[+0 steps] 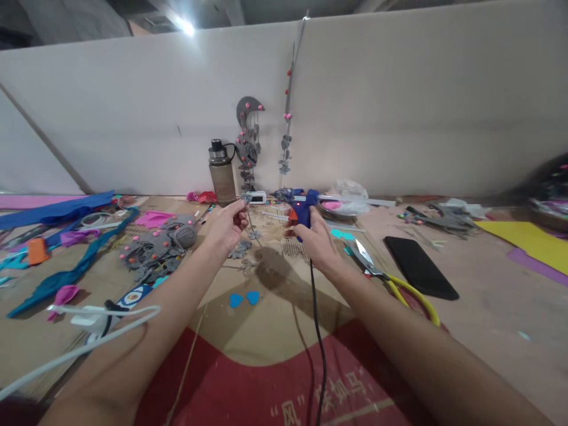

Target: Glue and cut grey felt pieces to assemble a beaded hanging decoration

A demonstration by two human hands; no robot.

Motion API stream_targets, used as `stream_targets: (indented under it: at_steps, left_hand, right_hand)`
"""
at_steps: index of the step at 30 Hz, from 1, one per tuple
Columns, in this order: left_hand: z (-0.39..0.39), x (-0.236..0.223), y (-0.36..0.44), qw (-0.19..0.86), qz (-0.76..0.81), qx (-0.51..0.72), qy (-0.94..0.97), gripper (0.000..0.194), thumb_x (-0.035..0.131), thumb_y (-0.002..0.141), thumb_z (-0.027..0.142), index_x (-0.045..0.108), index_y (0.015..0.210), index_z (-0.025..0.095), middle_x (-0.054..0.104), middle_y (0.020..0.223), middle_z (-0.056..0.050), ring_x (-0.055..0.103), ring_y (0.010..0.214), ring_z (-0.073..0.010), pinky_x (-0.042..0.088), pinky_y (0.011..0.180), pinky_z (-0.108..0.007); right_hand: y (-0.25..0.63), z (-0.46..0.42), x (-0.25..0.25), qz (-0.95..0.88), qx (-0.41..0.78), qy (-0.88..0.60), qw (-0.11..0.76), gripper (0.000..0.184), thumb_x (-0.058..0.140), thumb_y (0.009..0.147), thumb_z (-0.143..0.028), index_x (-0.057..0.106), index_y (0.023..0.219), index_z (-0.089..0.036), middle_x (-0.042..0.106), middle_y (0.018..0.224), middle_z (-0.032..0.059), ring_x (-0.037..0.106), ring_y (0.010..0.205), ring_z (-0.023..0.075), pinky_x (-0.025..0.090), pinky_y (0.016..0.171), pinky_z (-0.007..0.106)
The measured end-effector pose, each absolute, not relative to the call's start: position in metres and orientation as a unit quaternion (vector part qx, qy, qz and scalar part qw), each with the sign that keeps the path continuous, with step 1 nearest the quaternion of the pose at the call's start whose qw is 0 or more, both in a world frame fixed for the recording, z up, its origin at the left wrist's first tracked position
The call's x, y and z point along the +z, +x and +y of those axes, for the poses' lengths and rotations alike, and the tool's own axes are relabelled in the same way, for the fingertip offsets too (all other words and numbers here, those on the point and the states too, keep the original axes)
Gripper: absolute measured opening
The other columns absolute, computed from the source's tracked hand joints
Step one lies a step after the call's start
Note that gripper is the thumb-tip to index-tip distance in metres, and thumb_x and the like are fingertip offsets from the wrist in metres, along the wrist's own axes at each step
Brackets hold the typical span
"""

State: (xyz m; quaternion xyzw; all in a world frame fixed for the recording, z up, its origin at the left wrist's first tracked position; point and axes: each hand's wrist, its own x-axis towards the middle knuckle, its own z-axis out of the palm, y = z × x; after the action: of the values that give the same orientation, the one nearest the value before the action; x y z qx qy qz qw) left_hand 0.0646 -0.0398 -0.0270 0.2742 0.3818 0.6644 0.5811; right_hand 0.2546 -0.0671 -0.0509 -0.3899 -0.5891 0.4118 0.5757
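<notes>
My right hand (pixel 314 241) is wrapped around a blue glue gun (pixel 302 208), its orange nozzle pointing left and its black cord (pixel 318 331) trailing toward me. My left hand (pixel 228 225) is closed in a pinch on a thin string with a small grey glittery piece (pixel 247 197) at its top, held just left of the nozzle. The string hangs down over grey cut-out shapes (pixel 243 248) on the cardboard. Two small blue heart pieces (pixel 244 299) lie on the cardboard nearer to me.
Yellow-handled scissors (pixel 386 278) and a black phone (pixel 419 266) lie right of my hand. A bottle (pixel 222 173) and a grey moon hanging (pixel 247 139) stand by the white wall. Grey felt shapes (pixel 155 251), blue strips (pixel 66 275) and a white cable (pixel 89 337) crowd the left.
</notes>
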Motion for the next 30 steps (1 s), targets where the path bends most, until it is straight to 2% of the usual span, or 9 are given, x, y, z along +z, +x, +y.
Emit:
stream_targets:
  at_steps: [3, 5, 8, 18, 30]
  left_hand:
    - [-0.038, -0.031, 0.064, 0.578, 0.38, 0.663, 0.285, 0.015, 0.073, 0.058, 0.015, 0.06, 0.065, 0.012, 0.057, 0.061, 0.0, 0.045, 0.047, -0.0025, 0.033, 0.041, -0.014]
    - [-0.037, -0.032, 0.064, 0.57, 0.377, 0.666, 0.299, 0.017, 0.074, 0.057, 0.015, 0.06, 0.065, 0.012, 0.056, 0.06, 0.001, 0.045, 0.047, -0.0027, 0.034, 0.042, -0.014]
    - [-0.039, -0.032, 0.066, 0.546, 0.38, 0.676, 0.317, 0.018, 0.075, 0.055, 0.015, 0.061, 0.066, 0.012, 0.055, 0.06, 0.002, 0.045, 0.048, -0.0029, 0.034, 0.043, -0.015]
    - [-0.053, -0.022, 0.077, 0.531, 0.37, 0.683, 0.338, 0.013, 0.072, 0.062, 0.012, 0.061, 0.069, 0.012, 0.052, 0.057, 0.003, 0.044, 0.05, -0.0036, 0.034, 0.046, -0.017]
    - [-0.048, -0.028, 0.077, 0.504, 0.36, 0.692, 0.37, 0.023, 0.079, 0.052, 0.021, 0.063, 0.065, 0.012, 0.055, 0.056, 0.002, 0.045, 0.046, -0.0044, 0.033, 0.044, -0.018]
  right_hand:
    - [0.248, -0.082, -0.038, -0.623, 0.43, -0.335, 0.562, 0.029, 0.046, 0.07, -0.02, 0.047, 0.099, -0.02, 0.06, 0.098, 0.0034, 0.055, 0.067, 0.0107, 0.05, 0.062, 0.026]
    - [0.246, -0.088, -0.035, -0.642, 0.412, -0.331, 0.555, 0.022, 0.047, 0.076, -0.024, 0.048, 0.098, -0.02, 0.059, 0.092, 0.002, 0.051, 0.059, 0.0086, 0.048, 0.059, 0.025]
    - [0.245, -0.09, -0.037, -0.657, 0.399, -0.325, 0.55, 0.022, 0.049, 0.081, -0.03, 0.048, 0.1, -0.02, 0.06, 0.089, 0.0013, 0.049, 0.056, 0.0082, 0.046, 0.056, 0.024]
    - [0.242, -0.092, -0.038, -0.655, 0.399, -0.336, 0.547, 0.019, 0.05, 0.082, -0.03, 0.048, 0.097, -0.02, 0.061, 0.087, 0.0017, 0.049, 0.057, 0.0102, 0.044, 0.055, 0.026]
    - [0.245, -0.086, -0.046, -0.675, 0.357, -0.36, 0.536, 0.022, 0.05, 0.084, -0.035, 0.049, 0.101, -0.021, 0.061, 0.083, 0.0022, 0.051, 0.055, 0.0115, 0.043, 0.053, 0.026]
